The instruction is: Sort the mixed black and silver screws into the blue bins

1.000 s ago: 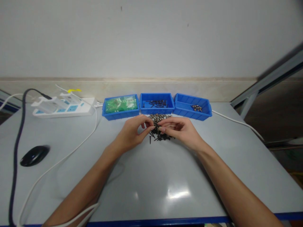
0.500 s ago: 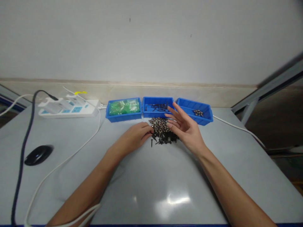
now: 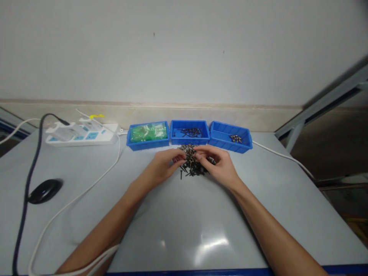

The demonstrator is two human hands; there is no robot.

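A heap of dark and silvery screws (image 3: 193, 167) lies on the table in front of the blue bins. My left hand (image 3: 166, 163) is at the heap's left side, thumb and fingers curved with a gap between them, and no held screw can be made out. At the right side, my right hand (image 3: 219, 165) reaches into the heap with thumb and forefinger close together; whether a screw is between them is too small to tell. The middle bin (image 3: 189, 141) holds dark screws, and the right bin (image 3: 231, 147) holds a few brassy ones.
The left bin (image 3: 148, 145) contains green packets. A white power strip (image 3: 86, 142) with plugs stands at the back left. A black mouse (image 3: 46, 191) lies at the left, near dark and white cables. A wall runs behind the bins.
My right hand has come down to the heap, and its raised, spread fingers have drawn together. The thumb and fingers of my left hand have parted somewhat. The view has shifted slightly.
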